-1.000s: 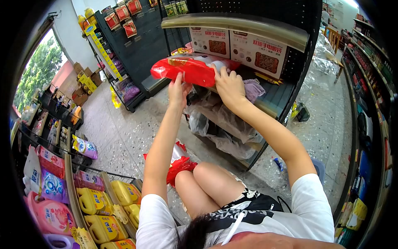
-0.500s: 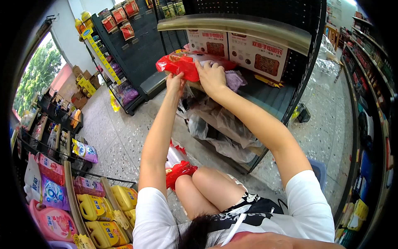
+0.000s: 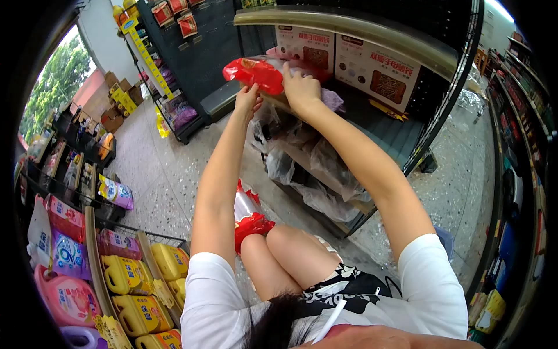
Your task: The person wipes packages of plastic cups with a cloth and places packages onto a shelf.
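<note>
A shiny red plastic-wrapped package (image 3: 254, 74) lies at the left front edge of the shelf, its wrapper crumpled. My left hand (image 3: 249, 100) pinches the package's lower edge from the front. My right hand (image 3: 302, 92) rests over the package's right side, index finger stretched along it. Under that palm, a fluffy purple cloth (image 3: 333, 100) sticks out to the right; my fingers hide most of the grip on it. Another silver package with red ends (image 3: 247, 205) stands on the floor by my knees.
White printed boxes (image 3: 378, 72) stand at the back of the dark shelf (image 3: 372, 136). Plastic-covered goods (image 3: 314, 168) fill the levels below. Yellow detergent jugs (image 3: 135, 314) line a rack at lower left. A stocked shelf (image 3: 505, 174) borders the aisle on the right.
My right hand and the purple cloth have shifted slightly left over the red package. My left hand stays at its lower edge. The view has tilted a little.
</note>
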{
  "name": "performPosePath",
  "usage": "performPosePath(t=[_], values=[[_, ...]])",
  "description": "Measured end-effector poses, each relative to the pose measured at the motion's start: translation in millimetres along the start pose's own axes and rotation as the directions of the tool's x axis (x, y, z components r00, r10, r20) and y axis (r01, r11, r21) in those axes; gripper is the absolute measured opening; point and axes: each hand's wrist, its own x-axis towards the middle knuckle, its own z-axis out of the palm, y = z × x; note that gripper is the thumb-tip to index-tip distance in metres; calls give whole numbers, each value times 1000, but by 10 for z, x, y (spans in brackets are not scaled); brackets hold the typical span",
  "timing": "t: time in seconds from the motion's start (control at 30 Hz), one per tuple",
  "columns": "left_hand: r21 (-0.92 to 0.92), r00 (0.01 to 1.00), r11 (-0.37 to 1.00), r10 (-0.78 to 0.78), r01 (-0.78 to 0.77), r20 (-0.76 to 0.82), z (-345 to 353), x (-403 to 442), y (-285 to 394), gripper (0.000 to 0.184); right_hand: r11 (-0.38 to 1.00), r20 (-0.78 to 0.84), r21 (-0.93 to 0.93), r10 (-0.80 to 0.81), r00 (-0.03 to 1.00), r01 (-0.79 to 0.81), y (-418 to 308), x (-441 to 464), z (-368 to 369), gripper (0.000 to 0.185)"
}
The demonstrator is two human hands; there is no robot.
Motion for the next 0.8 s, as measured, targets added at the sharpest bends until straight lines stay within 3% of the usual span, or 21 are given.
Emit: performPosePath(t=[0.13,0.3,0.47,0.53,0.63,0.73,0.8], values=[[-51,998,997,52,-50,42,-316,-434,-211,35,979,-86,201,-18,996,35,-11,-329,-471,48],[-100,999,994,37,-39,-16,-1238,-1409,-633,38,804,-274,554,-70,959,217,-255,-862,-638,45],[-39,948,993,-114,107,-297,-2433,-2230,-1411,34,612,-81,774,-161,984,164,-775,-1295,-225,45],[-112,905,983,-177,144,-388,-2766,-2500,-1728,32,552,9,827,-208,978,110,-1041,-1414,4,43],[-184,825,959,-280,216,-491,-3058,-2895,-2049,30,439,361,877,-333,871,-196,-1367,-1515,247,48],[-228,748,931,-365,285,-554,-3299,-3076,-2431,29,435,388,873,-346,854,-221,-1677,-1743,1071,57],[-253,695,918,-397,305,-599,-3412,-3119,-2737,30,396,501,849,-393,771,-350,-1835,-1916,1544,68]])
